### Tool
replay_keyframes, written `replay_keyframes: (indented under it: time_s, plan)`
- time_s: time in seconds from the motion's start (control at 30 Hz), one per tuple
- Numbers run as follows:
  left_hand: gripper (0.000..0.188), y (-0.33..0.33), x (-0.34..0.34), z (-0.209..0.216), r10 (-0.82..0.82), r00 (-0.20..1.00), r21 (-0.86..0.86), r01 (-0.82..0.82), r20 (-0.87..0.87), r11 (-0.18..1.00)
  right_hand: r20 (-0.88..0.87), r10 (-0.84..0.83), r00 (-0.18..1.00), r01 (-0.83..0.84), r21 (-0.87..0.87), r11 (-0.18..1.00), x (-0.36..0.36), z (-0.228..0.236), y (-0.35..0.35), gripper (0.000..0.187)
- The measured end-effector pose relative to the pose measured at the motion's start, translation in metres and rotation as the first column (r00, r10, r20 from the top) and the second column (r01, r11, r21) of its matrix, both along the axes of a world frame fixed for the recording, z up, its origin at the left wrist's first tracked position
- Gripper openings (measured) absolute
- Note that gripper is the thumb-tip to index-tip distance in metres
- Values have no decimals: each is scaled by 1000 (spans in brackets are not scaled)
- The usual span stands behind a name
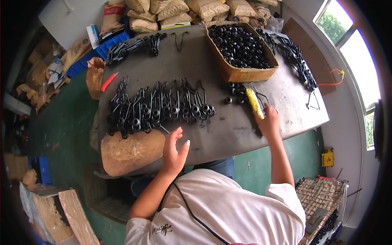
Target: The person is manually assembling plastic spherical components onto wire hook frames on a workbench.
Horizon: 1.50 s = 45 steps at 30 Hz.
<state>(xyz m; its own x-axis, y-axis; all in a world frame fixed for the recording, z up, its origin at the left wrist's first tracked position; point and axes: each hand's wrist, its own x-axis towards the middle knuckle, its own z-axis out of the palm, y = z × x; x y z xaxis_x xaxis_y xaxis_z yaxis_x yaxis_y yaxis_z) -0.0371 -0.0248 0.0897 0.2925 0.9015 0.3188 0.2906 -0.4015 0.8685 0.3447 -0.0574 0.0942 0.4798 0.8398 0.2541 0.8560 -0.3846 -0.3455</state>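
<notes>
My left hand is raised over the table's near edge, thumb and fingers apart, holding nothing. Beside it lies a rounded brown board. My right hand is closed around the lower end of a tool with a yellow-wrapped handle. Its fingertips are partly hidden. A bent metal rod lies against that hand. A few loose black round caps sit just left of the tool. Along the middle left, several bent rods with black round ends lie in a row, ends toward me.
An open cardboard box full of black round caps stands at the table's far right. More rods lie in bundles at the right edge and at the far left. A red-handled knife is near the left edge. Sacks are piled behind.
</notes>
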Motion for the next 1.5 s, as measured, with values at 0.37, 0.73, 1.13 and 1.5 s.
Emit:
replay_keyframes:
  time_s: [0.37,0.73,1.13,1.5]
  plan:
    - [51,-15,15,-8,-169,983,56,174,-77,983,127,186,974,-193,51,980,-98,-34,34,48]
    - [52,-16,20,-27,-100,986,-111,116,135,987,-152,351,924,-301,276,913,-93,-22,70,38]
    - [26,-6,13,-32,42,746,-549,448,664,705,-510,623,593,-522,345,780,-176,-7,-21,55]
    - [21,3,-10,-25,389,419,-569,668,820,479,-465,190,865,-271,-114,956,-95,-36,-23,44]
